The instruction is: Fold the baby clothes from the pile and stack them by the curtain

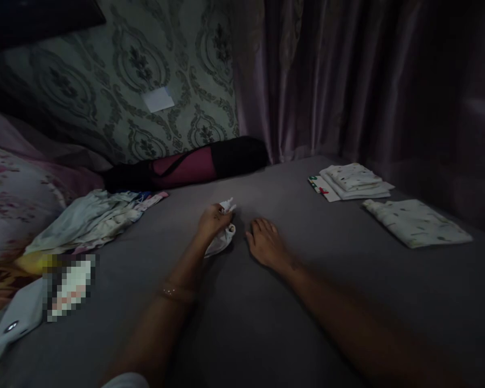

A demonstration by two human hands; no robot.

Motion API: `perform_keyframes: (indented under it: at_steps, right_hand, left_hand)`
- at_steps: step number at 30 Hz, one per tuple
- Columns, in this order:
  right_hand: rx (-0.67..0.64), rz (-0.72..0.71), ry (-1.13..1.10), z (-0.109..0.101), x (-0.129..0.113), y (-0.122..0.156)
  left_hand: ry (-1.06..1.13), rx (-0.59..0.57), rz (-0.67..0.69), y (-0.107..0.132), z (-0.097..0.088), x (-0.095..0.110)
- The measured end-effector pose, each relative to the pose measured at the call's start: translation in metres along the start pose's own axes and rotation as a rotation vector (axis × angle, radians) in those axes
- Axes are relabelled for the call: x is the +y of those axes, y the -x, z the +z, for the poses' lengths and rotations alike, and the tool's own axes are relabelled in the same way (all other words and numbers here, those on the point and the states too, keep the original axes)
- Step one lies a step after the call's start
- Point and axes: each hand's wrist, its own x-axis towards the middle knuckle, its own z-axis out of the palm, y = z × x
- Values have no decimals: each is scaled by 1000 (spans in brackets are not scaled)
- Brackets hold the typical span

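My left hand point(213, 220) is closed around a small white cloth point(223, 237) that is bunched up on the grey bed sheet point(242, 323). A bracelet sits on that wrist. My right hand point(267, 242) lies flat on the sheet just to the right of the cloth, fingers stretched out and holding nothing.
A pile of unfolded pale clothes point(92, 218) lies at the left. Folded white cloths point(353, 182) are stacked at the back right, with another folded piece point(416, 222) beside them. A dark and maroon rolled bag point(186, 164) lies along the patterned wall. A curtain point(347, 75) hangs behind.
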Motion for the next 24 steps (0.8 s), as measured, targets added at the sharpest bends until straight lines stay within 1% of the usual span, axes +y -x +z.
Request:
perform_keyframes:
  at_steps: [2,4,5,6,8,9,11,13,15,17,19,22,24]
  right_hand:
    - [-4,-2,8,0,0,0]
    - [4,-12,8,1,0,0]
    - [13,-16,3,1,1,1]
    - [25,-20,-3,2,1,0]
    - [49,-21,-19,3,2,0]
    - [60,-17,-30,4,3,-1]
    - [86,8,-58,6,4,-3]
    - [120,37,-99,7,6,-5]
    - [155,60,-133,9,8,-6]
    - [180,66,-144,11,9,-7]
    - [195,69,-138,12,9,-8]
    - [200,73,-130,14,9,-8]
    - [199,78,-133,15,10,-8]
  left_hand:
    - [89,-79,0,0,-2,0]
    - [201,-112,3,-2,-8,-3]
    - [244,-88,16,-3,-10,-5]
    - [267,-40,38,-5,-12,-8]
    - [246,59,90,-9,-12,-15]
    - [211,85,111,-11,-10,-19]
    - [118,104,169,-13,-2,-25]
    - [-7,104,280,-11,8,-27]
    - [-156,110,428,-6,19,-26]
    - [-274,120,530,1,31,-20]
    - [-338,102,551,8,43,-12]
    - [-379,17,505,15,58,-3]
    - [-359,-43,464,16,64,1]
